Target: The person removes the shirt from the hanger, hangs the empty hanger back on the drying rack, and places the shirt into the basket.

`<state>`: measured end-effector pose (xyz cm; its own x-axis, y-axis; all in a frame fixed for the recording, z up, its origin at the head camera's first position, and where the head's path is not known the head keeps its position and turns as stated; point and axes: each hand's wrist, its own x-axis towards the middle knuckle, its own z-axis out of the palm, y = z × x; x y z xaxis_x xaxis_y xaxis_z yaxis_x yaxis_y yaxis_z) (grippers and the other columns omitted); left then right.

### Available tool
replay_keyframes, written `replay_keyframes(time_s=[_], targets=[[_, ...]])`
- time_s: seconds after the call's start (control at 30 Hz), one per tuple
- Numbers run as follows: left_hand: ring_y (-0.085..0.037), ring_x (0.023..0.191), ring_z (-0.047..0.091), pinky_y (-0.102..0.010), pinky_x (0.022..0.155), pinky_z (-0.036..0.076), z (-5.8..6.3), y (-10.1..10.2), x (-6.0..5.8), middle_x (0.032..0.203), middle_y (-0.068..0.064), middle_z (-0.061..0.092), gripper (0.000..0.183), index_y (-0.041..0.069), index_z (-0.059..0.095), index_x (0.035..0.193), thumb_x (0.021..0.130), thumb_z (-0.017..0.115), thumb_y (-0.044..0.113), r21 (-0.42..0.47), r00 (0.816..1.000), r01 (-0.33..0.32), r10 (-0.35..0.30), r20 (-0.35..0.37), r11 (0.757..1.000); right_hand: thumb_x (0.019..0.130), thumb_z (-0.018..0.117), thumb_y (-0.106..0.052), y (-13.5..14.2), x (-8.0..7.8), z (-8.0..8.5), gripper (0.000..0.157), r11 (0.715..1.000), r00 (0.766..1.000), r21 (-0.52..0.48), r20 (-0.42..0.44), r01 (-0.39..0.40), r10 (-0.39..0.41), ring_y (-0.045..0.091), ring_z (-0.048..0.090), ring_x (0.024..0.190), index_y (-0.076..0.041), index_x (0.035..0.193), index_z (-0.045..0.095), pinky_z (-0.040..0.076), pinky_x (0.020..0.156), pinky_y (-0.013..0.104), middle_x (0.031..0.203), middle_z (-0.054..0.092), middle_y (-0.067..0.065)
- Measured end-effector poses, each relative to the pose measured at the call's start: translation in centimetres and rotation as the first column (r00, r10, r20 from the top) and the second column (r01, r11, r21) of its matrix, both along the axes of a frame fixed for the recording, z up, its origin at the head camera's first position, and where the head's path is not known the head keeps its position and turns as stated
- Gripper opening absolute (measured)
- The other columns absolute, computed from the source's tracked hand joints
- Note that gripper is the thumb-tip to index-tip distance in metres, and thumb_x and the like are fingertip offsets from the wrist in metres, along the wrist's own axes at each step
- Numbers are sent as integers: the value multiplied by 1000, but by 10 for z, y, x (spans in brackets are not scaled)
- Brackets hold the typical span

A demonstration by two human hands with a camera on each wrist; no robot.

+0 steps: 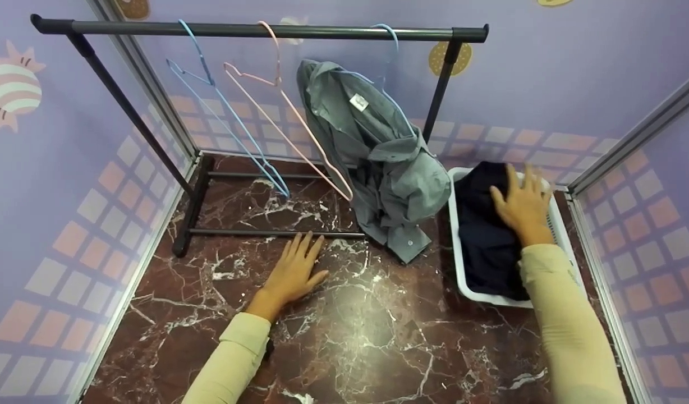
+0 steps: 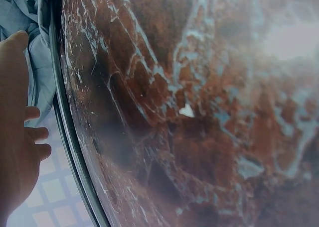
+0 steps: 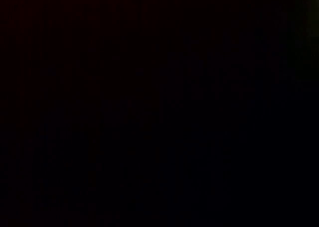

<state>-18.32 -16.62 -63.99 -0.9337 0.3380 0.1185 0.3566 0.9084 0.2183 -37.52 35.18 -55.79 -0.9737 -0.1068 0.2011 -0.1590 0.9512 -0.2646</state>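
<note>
My right hand (image 1: 523, 206), fingers spread, is over dark navy clothing (image 1: 485, 247) in a white plastic basket (image 1: 460, 269). The right wrist view is almost wholly black. Over the marble-patterned floor, my left hand (image 1: 291, 272) has its fingers extended and holds nothing; its fingertips are near the rack's lower bar. In the left wrist view, that same hand (image 2: 20, 137) shows at the left edge, beside grey cloth. A grey shirt (image 1: 378, 151) with a white label hangs askew on a blue hanger (image 1: 398, 104) at the right of the black clothes rack (image 1: 322, 31).
A blue hanger (image 1: 232, 115) and a pink hanger (image 1: 299, 118) hang bare on the rack, left of the shirt. Patterned purple walls (image 1: 546, 84) close in the back and both sides. The basket stands near the right wall.
</note>
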Motion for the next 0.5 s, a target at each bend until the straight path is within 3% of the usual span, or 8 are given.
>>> replay_keyframes(time_s=[0.07,0.2,0.33,0.5], targets=[[-52,150,30,-63,124,27,0,-2,1,163,-29,32,80,6,30,162,101,58,51,17,1000,0,0,-6,1000,107,30,-60,9,0,-3,77,999,983,11,182,36,-37,60,-5,153,-17,167,10,-7,117,80,169,-3,31],[-53,150,31,-64,123,29,-2,-2,1,162,-29,33,79,6,33,161,100,61,47,32,1000,-2,3,-20,999,107,23,-61,19,0,-18,80,998,917,-65,399,5,22,70,-5,146,-11,166,2,2,115,83,165,-8,40],[-53,150,31,-63,123,29,-2,-3,1,162,-29,34,79,5,33,160,100,62,47,31,1000,-8,9,-25,999,109,23,-55,20,3,-28,79,993,859,-103,503,-54,99,67,6,147,-2,164,5,14,118,78,164,-2,41],[-52,151,29,-63,124,27,1,-4,2,163,-29,32,80,5,31,161,101,61,47,26,1000,-21,21,-7,999,110,23,-54,17,3,-31,78,993,841,-70,527,-98,120,57,12,152,2,163,11,17,121,72,165,9,38]])
